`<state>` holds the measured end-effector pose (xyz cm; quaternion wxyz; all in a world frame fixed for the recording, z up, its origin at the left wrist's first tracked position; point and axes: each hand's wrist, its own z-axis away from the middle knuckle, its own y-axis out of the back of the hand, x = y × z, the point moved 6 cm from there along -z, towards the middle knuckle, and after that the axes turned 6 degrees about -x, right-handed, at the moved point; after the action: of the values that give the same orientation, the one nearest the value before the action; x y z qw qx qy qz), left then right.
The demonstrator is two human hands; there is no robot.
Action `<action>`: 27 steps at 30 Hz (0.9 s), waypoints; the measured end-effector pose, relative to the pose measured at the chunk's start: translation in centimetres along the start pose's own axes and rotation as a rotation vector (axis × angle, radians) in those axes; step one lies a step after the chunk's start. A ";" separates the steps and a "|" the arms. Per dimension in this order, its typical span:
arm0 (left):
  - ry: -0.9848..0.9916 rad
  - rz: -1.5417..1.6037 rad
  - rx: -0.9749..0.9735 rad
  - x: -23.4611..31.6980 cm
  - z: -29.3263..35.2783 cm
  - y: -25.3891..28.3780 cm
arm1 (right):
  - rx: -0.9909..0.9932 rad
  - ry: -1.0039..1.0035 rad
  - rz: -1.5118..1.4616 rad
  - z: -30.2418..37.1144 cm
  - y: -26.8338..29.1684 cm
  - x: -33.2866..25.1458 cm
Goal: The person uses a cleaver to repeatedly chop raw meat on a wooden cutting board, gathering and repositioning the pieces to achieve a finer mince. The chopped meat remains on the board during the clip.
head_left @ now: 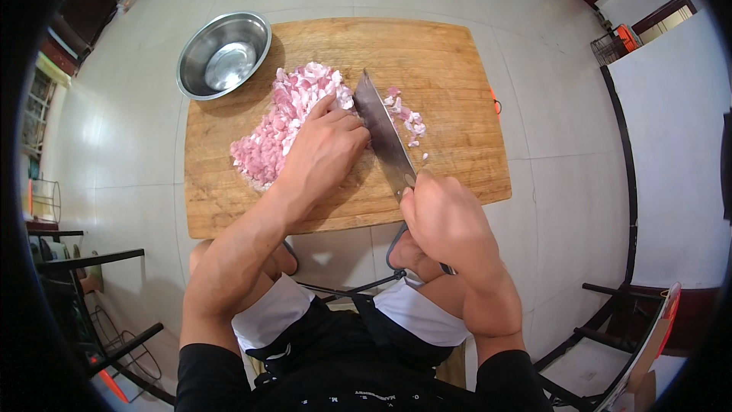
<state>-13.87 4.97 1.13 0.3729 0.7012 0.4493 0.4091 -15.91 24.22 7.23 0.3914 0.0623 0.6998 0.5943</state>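
A heap of chopped pink and white raw meat [267, 133] lies on the left half of a wooden board [450, 53]. My left hand [329, 141] rests on the heap's right side, fingers bent and pressed together against the meat by the blade; what lies under the fingertips is hidden. In my right hand [448, 217] is the handle of a cleaver [385, 133], its wide blade upright on the board just right of my left fingers. Several small cut pieces of meat [412, 122] are scattered to the right of the blade.
An empty-looking steel bowl [229, 57] sits at the board's far left corner. Below the board's near edge are my knees and slippered feet. Black metal chair frames [91, 263] stand at the lower left, with another [602, 336] at the lower right. Pale floor tiles surround the board.
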 end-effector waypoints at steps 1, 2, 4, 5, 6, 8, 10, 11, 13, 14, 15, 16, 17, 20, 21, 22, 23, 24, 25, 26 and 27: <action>-0.003 -0.008 0.001 0.0 0.0 0.0 | 0.004 -0.017 -0.026 -0.2 -0.2 0.2; -0.008 -0.013 0.005 0.0 0.0 0.0 | -0.011 -0.013 -0.023 -0.5 -0.4 0.2; -0.015 -0.024 -0.009 -0.1 0.0 -0.3 | -0.041 -0.006 -0.016 -1.5 -0.4 0.4; -0.016 -0.032 -0.018 -0.2 0.0 -0.3 | -0.119 -0.078 0.016 -2.4 -0.6 0.4; -0.021 -0.032 -0.030 -0.2 0.1 -0.4 | -0.196 -0.153 0.049 -3.5 -0.6 0.0; -0.036 -0.029 -0.050 -0.1 0.1 -0.4 | -0.230 -0.238 0.071 -5.2 -0.7 0.1; -0.023 -0.036 -0.083 -0.3 0.3 -0.5 | -0.148 -0.250 0.041 -6.7 -1.9 1.7; -0.027 -0.029 -0.092 -0.2 0.0 -0.8 | -0.141 -0.299 -0.032 -7.3 -2.3 3.3; -0.021 -0.055 -0.080 -0.2 0.4 -0.6 | -0.149 -0.376 -0.208 -8.5 -2.8 5.5; -0.016 -0.066 -0.074 -0.2 0.6 -0.6 | -0.159 -0.418 -0.300 -9.0 -2.8 6.3; -0.010 -0.096 -0.051 -0.1 0.8 -0.6 | -0.182 -0.461 -0.404 -9.0 -2.5 7.1; -0.004 -0.126 -0.029 0.0 1.0 -0.6 | -0.206 -0.503 -0.507 -8.8 -2.2 7.8; 0.002 -0.152 -0.004 0.2 0.9 -0.4 | -0.177 -0.502 -0.548 -8.6 -1.7 8.5; 0.138 -0.187 0.079 0.5 0.1 0.6 | -0.112 -0.500 -0.643 -7.9 -0.6 9.8; 0.154 -0.177 0.056 0.4 0.0 0.4 | -0.102 -0.481 -0.611 -7.6 -0.4 9.4; 0.170 -0.167 0.034 0.2 -0.1 0.3 | -0.092 -0.462 -0.579 -7.0 0.0 8.7; 0.185 -0.155 0.014 0.1 -0.2 0.1 | -0.079 -0.444 -0.545 -6.5 0.3 8.0; 0.180 -0.146 0.035 0.2 -0.2 0.2 | -0.044 -0.397 -0.476 -5.9 0.3 7.7; 0.175 -0.137 0.057 0.3 -0.3 0.2 | -0.010 -0.349 -0.406 -5.2 0.3 7.2; 0.168 -0.129 0.076 0.4 -0.3 0.3 | 0.026 -0.303 -0.339 -4.5 0.3 6.8; 0.167 -0.100 0.082 0.4 -0.2 0.4 | 0.024 -0.307 -0.298 -3.8 0.2 6.4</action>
<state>-13.80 5.27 1.67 0.3252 0.6560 0.5298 0.4281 -22.69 24.85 4.37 0.5763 0.0526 0.6405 0.5048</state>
